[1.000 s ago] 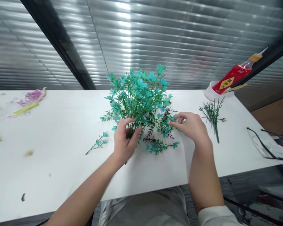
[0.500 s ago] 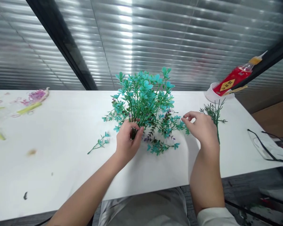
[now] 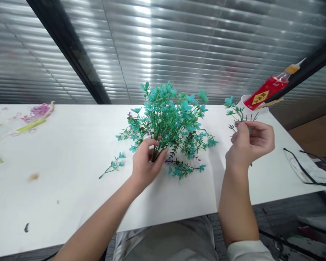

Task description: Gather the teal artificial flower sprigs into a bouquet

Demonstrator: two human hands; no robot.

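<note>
My left hand is closed around the lower stems of a bunch of artificial flowers with turquoise petals and green stems, held upright over the table. My right hand is raised to the right of the bunch, pinching a small turquoise flower sprig whose lower end the fingers hide. Behind that hand, a bare dark green stem is mostly covered. On the table, one loose sprig lies left of my left hand. Another turquoise sprig lies just in front of the bunch, beside some purple-tipped ones.
A red-labelled bottle leans in a white round container at the back right. Black-framed glasses rest near the right edge. Pink-purple shredded strands with a yellow-green stalk lie at the far left of the white table.
My right hand has moved right, away from the bunch, and now holds a turquoise sprig up. My left hand keeps its grip on the stems.
</note>
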